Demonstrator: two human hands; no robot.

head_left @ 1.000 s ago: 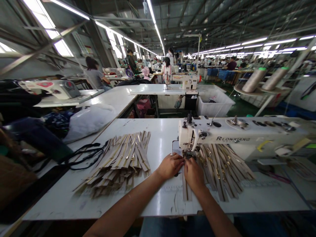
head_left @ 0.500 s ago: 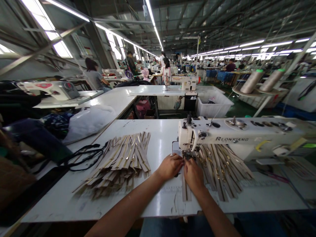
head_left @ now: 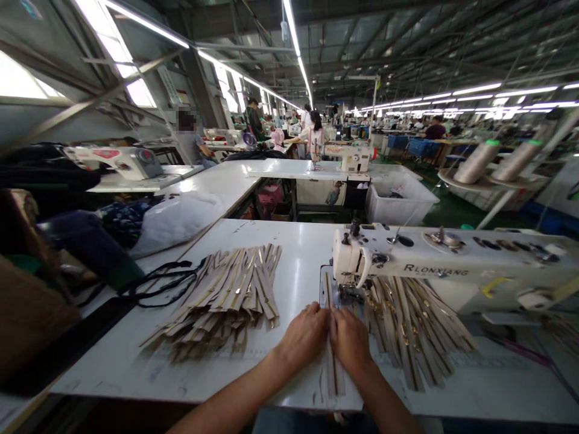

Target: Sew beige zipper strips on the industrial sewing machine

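My left hand [head_left: 305, 333] and my right hand [head_left: 350, 339] meet at a beige zipper strip [head_left: 333, 377], their fingers closed on its middle from either side. One end of the zipper reaches up beside the needle area of the white sewing machine [head_left: 407, 259]; the other end lies on the table toward me. Left of my hands is a pile of beige zippers [head_left: 235, 289] with gold teeth and pulls. A second fan of zippers [head_left: 416, 331] lies under the machine's arm on the right. My fingertips are partly hidden.
Black straps [head_left: 158, 283] lie by the left pile, and a white plastic bag [head_left: 176, 220] is farther left. Thread cones [head_left: 477, 161] stand on a rack at right. A white bin [head_left: 402, 205] is beyond the table. Other people sit and stand at machines farther back.
Both hands have drawn back from the needle toward me, with the zipper now showing above and below them. The view has shifted slightly, moving the scene rightward.
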